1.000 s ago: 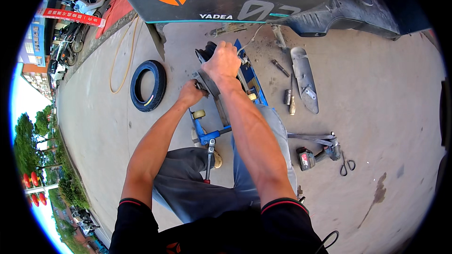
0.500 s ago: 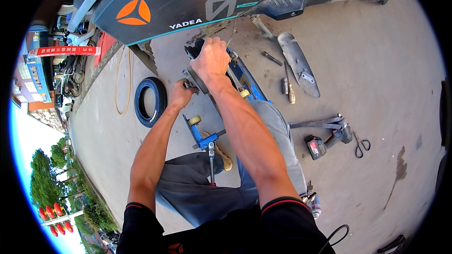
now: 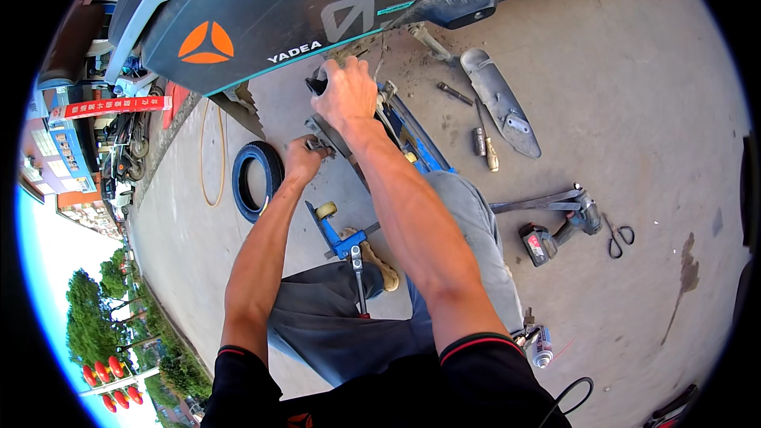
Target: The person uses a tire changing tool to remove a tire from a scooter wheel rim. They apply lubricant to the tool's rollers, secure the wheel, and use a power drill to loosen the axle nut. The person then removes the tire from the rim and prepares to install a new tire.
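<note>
A dark scooter body [image 3: 261, 43] with an orange emblem spans the top of the view. Just below its lower edge, my right hand [image 3: 349, 95] is closed, its fingers curled round a black part [image 3: 317, 83] that mostly hides behind them. Lower and to the left, my left hand [image 3: 303, 162] is closed on a small dark metal piece [image 3: 320, 145]. That piece lies beside a grey metal bar [image 3: 339, 141] running under my right forearm. Between my legs is a blue stand [image 3: 349, 246] with a pale roller, and a ratchet wrench [image 3: 359, 279] leans against it.
A black tyre [image 3: 273, 178] lies left of my left hand. On the right are a grey cover [image 3: 503, 107], a screwdriver [image 3: 492, 158], a socket [image 3: 479, 143], a cordless power tool [image 3: 583, 218] and scissors [image 3: 616, 239]. A spray can [image 3: 542, 349] is near my right sleeve.
The view has shifted slightly, moving the scooter up and left in it. My right hand has turned a little and shifted slightly on the black part. My left hand keeps its grip.
</note>
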The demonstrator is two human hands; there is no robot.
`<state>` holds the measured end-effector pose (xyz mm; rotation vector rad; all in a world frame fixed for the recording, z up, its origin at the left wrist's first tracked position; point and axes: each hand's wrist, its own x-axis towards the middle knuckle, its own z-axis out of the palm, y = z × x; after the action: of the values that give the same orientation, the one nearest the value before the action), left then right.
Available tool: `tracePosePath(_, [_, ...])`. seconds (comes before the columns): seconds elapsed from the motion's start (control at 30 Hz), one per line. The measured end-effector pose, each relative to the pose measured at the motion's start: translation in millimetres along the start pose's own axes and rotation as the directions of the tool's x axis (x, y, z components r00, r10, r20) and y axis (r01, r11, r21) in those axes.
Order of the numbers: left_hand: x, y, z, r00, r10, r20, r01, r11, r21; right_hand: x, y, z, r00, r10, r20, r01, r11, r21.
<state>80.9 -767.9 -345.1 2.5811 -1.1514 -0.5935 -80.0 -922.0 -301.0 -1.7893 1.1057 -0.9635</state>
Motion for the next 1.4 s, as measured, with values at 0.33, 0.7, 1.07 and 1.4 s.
tracePosePath(0.33, [-1, 14, 3, 0.999, -0.045, -0.007, 0.045, 0.999, 0.012, 6, 16, 5, 1.0, 0.007, -0.015, -0.006, 1.0, 0.012])
tracePosePath(0.7, [5, -2, 6, 0.999, -0.029, 0.024, 0.03, 0.998, -0.047, 7, 15, 8, 0.998, -0.008, 0.055, 0.008, 1.0, -0.002])
tracePosePath(1.07, [9, -11, 13, 0.998, -0.022, 0.057, 0.026, 0.998, -0.059, 7, 20, 11, 0.99, -0.11, 0.092, 0.115, 0.992, -0.05])
tracePosePath(1.4, [16, -7, 6, 0.988, -0.045, 0.146, 0.041, 0.999, 0.028, 44, 116, -68, 0.965, 0.148, 0.214, -0.178, 0.976, 0.126])
